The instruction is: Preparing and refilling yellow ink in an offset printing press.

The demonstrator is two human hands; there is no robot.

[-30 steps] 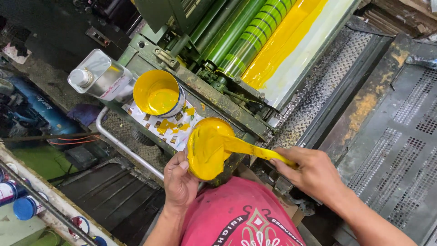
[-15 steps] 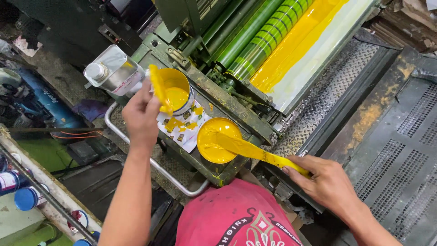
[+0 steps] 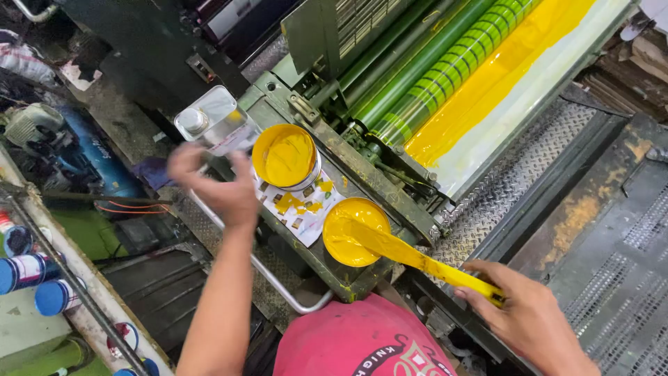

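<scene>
Comparing with half a second ago, the left hand (image 3: 219, 188) has left the rim of the open ink can (image 3: 285, 159) and now hangs in the left middle of the frame, a little blurred, its fingers loosely curled and apart, gripping nothing. The can stands free again just right of this hand, full of yellow ink, on a paper sheet (image 3: 296, 209) stained with yellow spots. The right hand (image 3: 525, 320), in the lower right, has its fingers closed together around the handle end of a long ink knife (image 3: 417, 257) covered in yellow; the blade reaches up-left and its tip rests in the round yellow lid (image 3: 353, 231), as before. This lid lies near the center, just below and right of the can, on the green machine ledge (image 3: 376, 177). Behind the can, touching the sheet's upper edge, stands a square metal tin (image 3: 212, 122) with a screw cap. Green rollers (image 3: 431, 83) and a yellow ink tray (image 3: 501, 90) fill the upper right. A red cap (image 3: 362, 341) at the bottom hides the ledge's lower corner.
</scene>
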